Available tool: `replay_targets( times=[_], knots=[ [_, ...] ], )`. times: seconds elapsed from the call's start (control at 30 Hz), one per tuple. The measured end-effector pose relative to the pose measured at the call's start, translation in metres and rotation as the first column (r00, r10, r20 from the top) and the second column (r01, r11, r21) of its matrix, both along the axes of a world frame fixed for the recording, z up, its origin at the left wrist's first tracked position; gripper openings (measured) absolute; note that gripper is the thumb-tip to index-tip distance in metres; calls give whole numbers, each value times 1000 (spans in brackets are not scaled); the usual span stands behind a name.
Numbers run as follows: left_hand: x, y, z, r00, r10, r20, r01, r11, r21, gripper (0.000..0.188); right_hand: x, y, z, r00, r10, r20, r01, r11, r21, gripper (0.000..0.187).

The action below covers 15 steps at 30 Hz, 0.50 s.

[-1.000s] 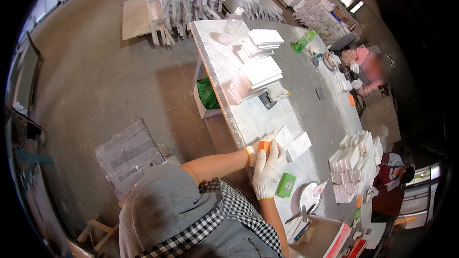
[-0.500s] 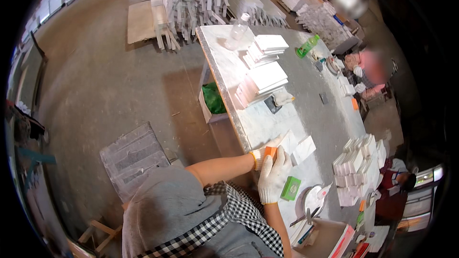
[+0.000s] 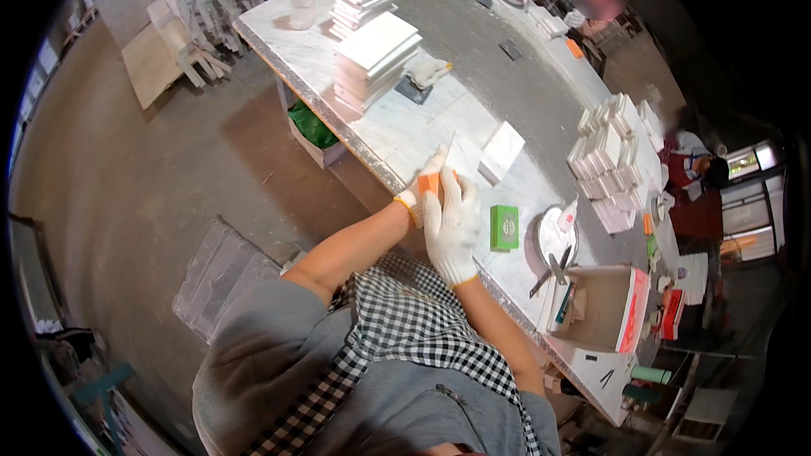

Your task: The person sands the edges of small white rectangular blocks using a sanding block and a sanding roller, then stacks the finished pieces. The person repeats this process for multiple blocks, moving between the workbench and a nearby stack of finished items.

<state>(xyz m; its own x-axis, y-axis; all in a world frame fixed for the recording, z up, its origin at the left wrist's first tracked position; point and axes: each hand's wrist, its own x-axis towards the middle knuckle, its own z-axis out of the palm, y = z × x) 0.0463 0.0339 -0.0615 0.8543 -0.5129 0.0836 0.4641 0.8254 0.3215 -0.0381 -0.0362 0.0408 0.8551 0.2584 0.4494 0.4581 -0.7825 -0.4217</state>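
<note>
1) At the near edge of the table (image 3: 387,137), a thin white slab (image 3: 451,152) shows just beyond left hand (image 3: 412,199) and right hand (image 3: 454,221); orange block (image 3: 429,181) close by, contact unclear
2) Right hand curled, apparently pinching the orange block; left hand partly hidden, its grip I cannot tell
3) Step looks like rubbing the slab with the block; next move likely calls for steady, even pressure
4) Knitted gloves, soft; loose tile (image 3: 503,154) flat, white, faintly veined; green box (image 3: 504,228) squarish, smooth
</note>
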Motion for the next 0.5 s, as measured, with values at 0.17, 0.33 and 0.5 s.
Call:
replay_targets(
  times=[0.17, 0.33, 0.5],
  knots=[
    [-22, -20, 31, 955, -33, -293, 45, 998, 34, 58, 74, -44, -4, 970, -223, 99, 228, 972, -52, 48],
    [-4, -12, -3, 956, -257, -140, 193, 914, -358, 71, 116, -75, 2, 942, -329, -63, 327, 944, -36, 52],
    [-14, 22, 33, 957, -269, -112, 250, 955, -160, 95, 149, -125, -24, 858, -487, -161, 491, 871, -18, 57]
  ],
)
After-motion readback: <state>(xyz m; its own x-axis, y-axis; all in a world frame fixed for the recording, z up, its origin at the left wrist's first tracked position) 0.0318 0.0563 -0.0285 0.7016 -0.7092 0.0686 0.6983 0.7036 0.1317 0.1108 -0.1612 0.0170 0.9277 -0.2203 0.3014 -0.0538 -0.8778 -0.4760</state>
